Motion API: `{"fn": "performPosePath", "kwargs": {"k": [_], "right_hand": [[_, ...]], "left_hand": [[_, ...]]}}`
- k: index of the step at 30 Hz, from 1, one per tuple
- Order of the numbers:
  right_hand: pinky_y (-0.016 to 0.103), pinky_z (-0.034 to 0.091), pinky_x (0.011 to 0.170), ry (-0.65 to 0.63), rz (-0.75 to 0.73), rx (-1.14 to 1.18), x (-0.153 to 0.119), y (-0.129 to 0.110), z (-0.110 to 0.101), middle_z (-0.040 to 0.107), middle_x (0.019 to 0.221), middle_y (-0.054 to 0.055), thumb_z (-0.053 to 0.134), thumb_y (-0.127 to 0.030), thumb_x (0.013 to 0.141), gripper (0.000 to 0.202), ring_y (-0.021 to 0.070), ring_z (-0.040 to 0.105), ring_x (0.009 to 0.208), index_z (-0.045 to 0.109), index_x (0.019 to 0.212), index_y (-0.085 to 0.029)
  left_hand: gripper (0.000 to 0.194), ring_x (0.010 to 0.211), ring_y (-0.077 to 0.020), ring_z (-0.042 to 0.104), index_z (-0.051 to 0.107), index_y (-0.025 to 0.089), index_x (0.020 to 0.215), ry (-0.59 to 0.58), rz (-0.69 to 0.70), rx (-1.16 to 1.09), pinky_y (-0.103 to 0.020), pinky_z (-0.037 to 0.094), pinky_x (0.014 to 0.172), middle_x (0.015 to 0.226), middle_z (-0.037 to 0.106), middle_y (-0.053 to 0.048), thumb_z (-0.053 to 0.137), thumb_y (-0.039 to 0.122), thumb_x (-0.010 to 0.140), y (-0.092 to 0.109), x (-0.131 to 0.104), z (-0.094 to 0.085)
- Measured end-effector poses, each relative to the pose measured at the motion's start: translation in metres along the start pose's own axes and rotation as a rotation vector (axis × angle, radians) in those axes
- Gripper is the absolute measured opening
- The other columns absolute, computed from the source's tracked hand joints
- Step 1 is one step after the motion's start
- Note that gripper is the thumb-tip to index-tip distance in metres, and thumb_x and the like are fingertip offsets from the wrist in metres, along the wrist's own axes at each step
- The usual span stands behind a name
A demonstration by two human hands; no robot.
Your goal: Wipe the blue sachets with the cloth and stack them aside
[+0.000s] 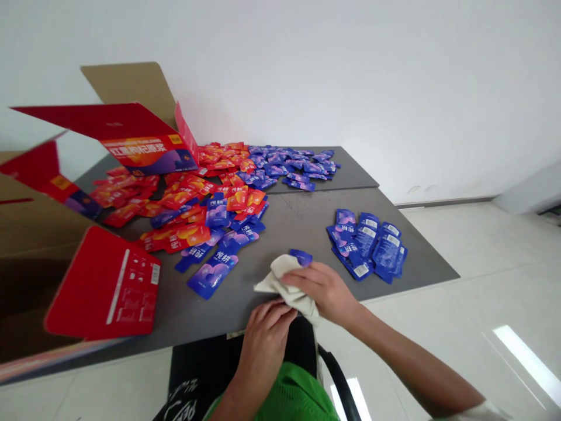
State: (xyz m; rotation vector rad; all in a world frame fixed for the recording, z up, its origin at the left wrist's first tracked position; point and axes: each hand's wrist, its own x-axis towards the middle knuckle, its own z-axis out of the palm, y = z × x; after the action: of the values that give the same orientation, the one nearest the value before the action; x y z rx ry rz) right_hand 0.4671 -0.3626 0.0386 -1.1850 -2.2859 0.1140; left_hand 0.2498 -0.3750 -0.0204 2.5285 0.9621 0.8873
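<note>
My right hand is closed on a cream cloth, bunched up near the front edge of the grey table. One end of a blue sachet sticks out from beneath the cloth; the rest of it is covered. My left hand is at the cloth's lower edge, fingers curled together, and what they pinch is hidden. To the right of my right hand lies a group of blue sachets, overlapping, some with white labels facing up. A single blue sachet lies left of the cloth.
A heap of red sachets mixed with blue ones covers the table's left side. Behind it stands an open red carton. More blue sachets lie at the back. A large open box stands at the left, flaps spread.
</note>
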Motion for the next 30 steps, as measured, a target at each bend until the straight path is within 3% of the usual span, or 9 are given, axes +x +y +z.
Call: {"fn": "performPosePath", "kwargs": {"k": [3,6,9,12,16,19,22,26,30], "right_hand": [[0.038,0.052,0.092,-0.037,0.011,0.062,-0.009,0.001,0.016,0.074,0.128,0.008,0.061,-0.019,0.100,0.042,0.0237,0.067,0.108,0.061,0.142,-0.026],[0.038,0.053,0.090,0.009,0.100,0.030,0.001,0.035,0.019,0.074,0.127,0.010,0.062,-0.015,0.098,0.039,0.0242,0.067,0.104,0.065,0.137,-0.023],[0.039,0.053,0.086,0.035,0.168,-0.098,0.020,0.073,0.007,0.074,0.127,0.011,0.062,-0.009,0.095,0.040,0.0258,0.067,0.098,0.068,0.133,-0.019],[0.041,0.052,0.087,0.115,0.199,-0.165,0.028,0.085,-0.012,0.075,0.127,0.011,0.061,-0.009,0.094,0.039,0.0271,0.068,0.099,0.069,0.132,-0.019],[0.040,0.051,0.089,0.236,0.161,-0.105,0.013,0.049,-0.024,0.073,0.130,0.011,0.064,-0.025,0.100,0.039,0.0265,0.068,0.106,0.064,0.139,-0.023],[0.039,0.051,0.087,0.126,0.071,-0.042,-0.006,0.010,-0.013,0.072,0.132,0.010,0.064,-0.026,0.101,0.043,0.0247,0.069,0.104,0.059,0.143,-0.024],[0.037,0.052,0.084,0.042,0.041,0.022,-0.018,-0.006,0.007,0.074,0.129,0.008,0.063,-0.023,0.100,0.040,0.0236,0.068,0.102,0.062,0.140,-0.025],[0.038,0.053,0.090,0.081,0.144,0.056,-0.011,0.028,0.017,0.074,0.128,0.010,0.066,-0.017,0.095,0.041,0.0252,0.068,0.108,0.065,0.136,-0.023],[0.041,0.054,0.092,0.196,0.295,-0.085,0.005,0.074,-0.002,0.076,0.124,0.011,0.064,-0.010,0.091,0.042,0.0273,0.070,0.105,0.070,0.130,-0.021]], "left_hand": [[0.028,0.105,-0.0256,0.069,0.076,0.024,0.114,-0.011,-0.012,-0.002,-0.043,0.057,0.090,0.109,0.078,-0.004,0.058,0.009,0.098,0.001,0.001,-0.002],[0.033,0.114,-0.0243,0.067,0.072,0.024,0.124,0.007,0.018,-0.015,-0.042,0.056,0.094,0.121,0.077,-0.004,0.057,0.009,0.099,-0.001,0.001,-0.001],[0.033,0.113,-0.0238,0.068,0.072,0.024,0.125,0.034,0.034,-0.011,-0.042,0.057,0.093,0.123,0.077,-0.004,0.056,0.009,0.100,-0.002,0.001,0.001],[0.034,0.112,-0.0237,0.068,0.073,0.024,0.125,0.052,0.041,-0.010,-0.042,0.058,0.092,0.122,0.077,-0.004,0.056,0.010,0.100,-0.003,0.000,0.003],[0.033,0.112,-0.0241,0.068,0.072,0.024,0.125,0.048,0.045,-0.008,-0.042,0.058,0.092,0.122,0.077,-0.004,0.056,0.010,0.100,-0.002,0.000,0.003],[0.032,0.113,-0.0247,0.068,0.073,0.024,0.124,0.045,0.031,-0.011,-0.043,0.057,0.093,0.120,0.077,-0.004,0.056,0.010,0.100,-0.001,0.000,0.002],[0.032,0.108,-0.0250,0.068,0.075,0.025,0.120,0.037,0.003,-0.017,-0.043,0.056,0.091,0.113,0.078,-0.003,0.056,0.011,0.100,0.000,0.000,0.001],[0.033,0.112,-0.0247,0.068,0.073,0.025,0.124,0.047,0.031,-0.019,-0.042,0.056,0.093,0.119,0.077,-0.004,0.055,0.010,0.100,-0.001,0.000,0.003],[0.032,0.114,-0.0242,0.067,0.072,0.024,0.125,0.056,0.039,-0.006,-0.043,0.056,0.094,0.121,0.076,-0.004,0.055,0.012,0.100,-0.003,-0.002,0.004]]}}
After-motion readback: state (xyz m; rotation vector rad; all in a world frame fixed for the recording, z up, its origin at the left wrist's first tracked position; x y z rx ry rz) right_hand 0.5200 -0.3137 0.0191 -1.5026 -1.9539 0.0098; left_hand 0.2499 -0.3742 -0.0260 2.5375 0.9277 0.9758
